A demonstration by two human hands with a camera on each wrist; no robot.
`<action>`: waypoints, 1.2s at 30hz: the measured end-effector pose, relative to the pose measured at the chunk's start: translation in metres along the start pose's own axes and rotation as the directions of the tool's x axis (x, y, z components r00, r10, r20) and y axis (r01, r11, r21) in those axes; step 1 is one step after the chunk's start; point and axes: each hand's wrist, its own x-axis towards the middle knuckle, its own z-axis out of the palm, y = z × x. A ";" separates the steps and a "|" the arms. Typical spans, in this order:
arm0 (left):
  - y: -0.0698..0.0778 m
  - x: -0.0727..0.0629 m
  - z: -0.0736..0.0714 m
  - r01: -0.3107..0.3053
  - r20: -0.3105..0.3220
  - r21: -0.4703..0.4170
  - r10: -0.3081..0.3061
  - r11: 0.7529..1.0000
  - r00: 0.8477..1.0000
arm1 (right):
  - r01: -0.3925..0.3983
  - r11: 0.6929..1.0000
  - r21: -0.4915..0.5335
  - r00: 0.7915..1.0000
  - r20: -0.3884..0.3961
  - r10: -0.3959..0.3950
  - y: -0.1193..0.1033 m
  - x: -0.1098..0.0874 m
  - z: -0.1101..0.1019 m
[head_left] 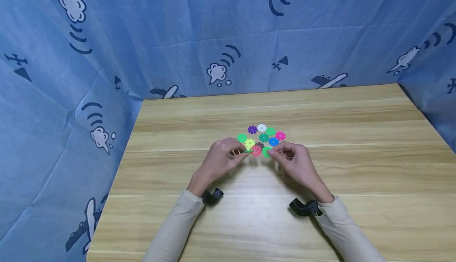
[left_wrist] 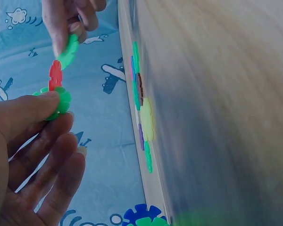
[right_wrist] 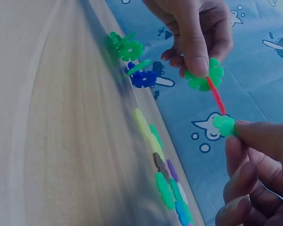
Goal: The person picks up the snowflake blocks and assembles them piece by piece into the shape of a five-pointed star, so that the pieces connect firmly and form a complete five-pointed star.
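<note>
Blue patterned cloth (head_left: 71,95) fills the left of the head view and runs across the top, behind a wood-grain table (head_left: 149,167). From lower left, your left sleeve (head_left: 174,226) leads past a black wrist mount (head_left: 212,196) to your left hand (head_left: 219,159), just below centre, its thumb and forefinger pinching a green disc (head_left: 248,151). Just beyond it, loose notched discs lie on the table: light green (head_left: 242,138), yellow (head_left: 250,143), purple (head_left: 252,130), white (head_left: 261,128), teal green (head_left: 264,137), blue (head_left: 273,141) and pink (head_left: 280,135). Before them, near the frame's centre, a red disc (head_left: 256,150) bridges your two pinched pieces; the wrist views show it raised, meeting both, though you cannot tell how deeply they slot. Next right, a second green disc (head_left: 266,151) is clamped between thumb and forefinger of your right hand (head_left: 297,163). In the right wrist view, a joined green-and-blue cluster (right_wrist: 130,49) stands at upper left, on the table.
</note>
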 end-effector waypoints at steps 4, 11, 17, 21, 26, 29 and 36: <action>0.000 -0.001 0.002 -0.002 0.018 0.018 0.002 1.000 1.000 | 0.000 0.999 0.047 1.000 0.004 0.000 -0.001 0.000 0.000; 0.002 -0.001 0.003 0.022 0.038 0.006 -0.023 1.000 0.999 | 0.028 0.995 0.097 1.000 -0.009 -0.027 -0.002 0.000 0.001; 0.003 -0.001 0.003 0.030 0.051 -0.009 -0.030 1.000 0.998 | 0.062 0.990 0.124 0.994 -0.096 -0.050 -0.005 -0.001 0.003; 0.004 -0.001 0.003 0.017 0.054 0.012 -0.018 1.000 0.998 | 0.064 0.992 0.112 0.996 -0.069 -0.057 -0.006 -0.002 0.006; 0.005 0.000 0.002 -0.017 0.059 0.019 0.016 1.000 0.998 | 0.089 0.993 0.077 0.996 0.017 -0.091 -0.007 -0.003 0.009; 0.005 0.000 0.003 -0.030 0.059 0.017 0.029 0.999 0.998 | 0.100 0.992 0.074 0.994 0.029 -0.102 -0.007 -0.003 0.011; 0.007 -0.001 0.003 -0.041 0.076 0.052 0.037 0.998 0.996 | 0.103 0.991 0.090 0.994 0.035 -0.106 -0.005 -0.004 0.014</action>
